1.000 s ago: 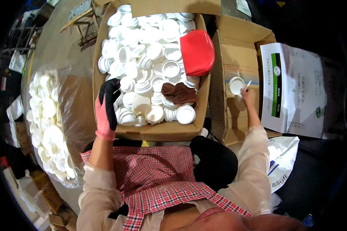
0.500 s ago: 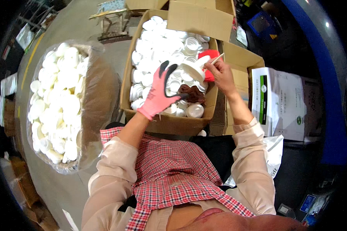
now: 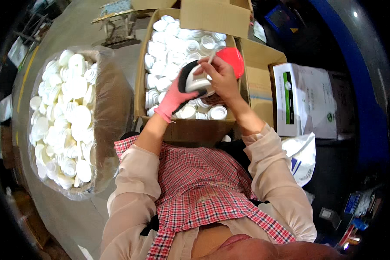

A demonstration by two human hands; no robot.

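My left hand (image 3: 174,96), in a pink glove with black fingers, is closed around a round white plastic lid (image 3: 199,86) above the cardboard box (image 3: 190,128) before me. My bare right hand (image 3: 225,81) comes in from the right, fingers pinched on a thin whitish stick-like tool (image 3: 212,56) at the upper part of the lid. The tool's working end is hidden by the fingers. Beneath both hands, white plastic lids (image 3: 165,65) fill the box. A brown cloth (image 3: 213,100) lies partly covered under the right hand, and a round red piece (image 3: 234,61) is just beyond it.
To the left stands a plastic-lined carton (image 3: 113,95) heaped with white lids. An open cardboard box (image 3: 260,89) and a white printed carton (image 3: 307,102) are on the right, with a white bag (image 3: 302,160) nearer. A small stool (image 3: 117,26) stands at the back.
My left hand has gone from spread fingers to gripping the white lid. The right hand has moved left and nearer, bringing the lid and tool to the left hand.
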